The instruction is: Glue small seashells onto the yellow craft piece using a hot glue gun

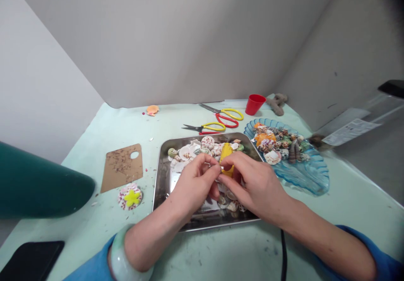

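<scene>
Left hand and right hand are pinching a small, unidentifiable piece over the metal tray, lower centre. Apparently they are working it; the next move is likely needing steady fingers.

Red cup, green cylinder

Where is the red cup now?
In the head view, the red cup stands right of centre near the far edge of the table, behind the blue scalloped dish, between the farther scissors and a grey knobbly object.
</scene>
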Action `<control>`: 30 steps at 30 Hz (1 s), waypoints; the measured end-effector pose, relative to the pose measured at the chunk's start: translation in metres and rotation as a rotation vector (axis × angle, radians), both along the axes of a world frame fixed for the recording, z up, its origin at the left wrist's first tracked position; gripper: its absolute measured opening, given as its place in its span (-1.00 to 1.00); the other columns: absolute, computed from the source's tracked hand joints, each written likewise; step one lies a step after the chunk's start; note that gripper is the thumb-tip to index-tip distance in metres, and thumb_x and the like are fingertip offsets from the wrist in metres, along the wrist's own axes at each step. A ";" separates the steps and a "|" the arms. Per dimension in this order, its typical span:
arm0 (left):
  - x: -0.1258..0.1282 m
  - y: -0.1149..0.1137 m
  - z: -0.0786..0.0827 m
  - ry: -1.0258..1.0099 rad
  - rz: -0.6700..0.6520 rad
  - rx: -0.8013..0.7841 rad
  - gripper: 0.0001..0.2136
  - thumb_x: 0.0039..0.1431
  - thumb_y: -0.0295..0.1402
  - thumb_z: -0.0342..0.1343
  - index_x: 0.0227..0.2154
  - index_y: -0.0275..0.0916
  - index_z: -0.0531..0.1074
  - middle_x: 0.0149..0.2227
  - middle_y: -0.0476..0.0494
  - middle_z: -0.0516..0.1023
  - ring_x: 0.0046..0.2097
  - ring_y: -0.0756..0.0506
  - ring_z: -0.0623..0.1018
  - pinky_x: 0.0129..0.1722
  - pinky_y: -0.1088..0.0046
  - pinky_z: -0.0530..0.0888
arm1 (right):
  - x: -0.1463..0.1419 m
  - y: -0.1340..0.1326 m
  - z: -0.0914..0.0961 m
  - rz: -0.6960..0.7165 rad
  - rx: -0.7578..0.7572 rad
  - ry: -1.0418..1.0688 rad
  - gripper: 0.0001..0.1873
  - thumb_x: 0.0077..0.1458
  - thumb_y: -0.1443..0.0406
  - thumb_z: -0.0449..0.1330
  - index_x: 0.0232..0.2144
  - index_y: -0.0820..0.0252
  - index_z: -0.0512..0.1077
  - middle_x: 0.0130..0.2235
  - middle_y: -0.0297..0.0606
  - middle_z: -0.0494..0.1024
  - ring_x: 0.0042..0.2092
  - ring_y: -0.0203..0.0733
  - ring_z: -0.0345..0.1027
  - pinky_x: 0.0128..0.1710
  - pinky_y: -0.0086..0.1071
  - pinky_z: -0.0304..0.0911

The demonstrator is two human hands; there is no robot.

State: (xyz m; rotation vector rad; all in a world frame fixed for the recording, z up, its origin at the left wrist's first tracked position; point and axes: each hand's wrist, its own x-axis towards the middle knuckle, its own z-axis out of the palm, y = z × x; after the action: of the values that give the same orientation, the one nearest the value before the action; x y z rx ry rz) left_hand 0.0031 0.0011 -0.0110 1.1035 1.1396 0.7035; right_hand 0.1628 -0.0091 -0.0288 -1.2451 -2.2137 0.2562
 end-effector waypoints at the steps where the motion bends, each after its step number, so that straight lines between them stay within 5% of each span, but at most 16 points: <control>1: 0.000 0.000 0.000 0.000 0.001 0.000 -0.85 0.12 -0.23 0.02 -0.38 -0.20 0.24 -0.72 0.09 0.35 -0.64 0.04 0.35 -0.59 0.59 0.24 | 0.000 0.000 0.000 0.002 -0.004 -0.003 -0.90 0.15 0.30 0.08 -0.26 0.19 0.31 -0.34 -0.28 0.41 -0.43 -0.30 0.27 -0.46 -0.44 0.12; 30: 0.002 0.001 -0.001 -0.027 -0.008 -0.012 -0.87 0.12 -0.28 0.02 -0.37 -0.21 0.22 -0.71 0.10 0.36 -0.64 0.05 0.35 -0.58 0.58 0.26 | 0.000 0.000 0.000 0.005 -0.016 0.000 -0.87 0.14 0.30 0.08 -0.22 0.19 0.30 -0.33 -0.28 0.42 -0.43 -0.30 0.30 -0.47 -0.45 0.15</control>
State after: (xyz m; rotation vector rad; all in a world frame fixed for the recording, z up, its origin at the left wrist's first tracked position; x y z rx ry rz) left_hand 0.0055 0.0020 -0.0121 1.0853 1.1150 0.7027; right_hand 0.1629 -0.0092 -0.0290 -1.2485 -2.2186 0.2762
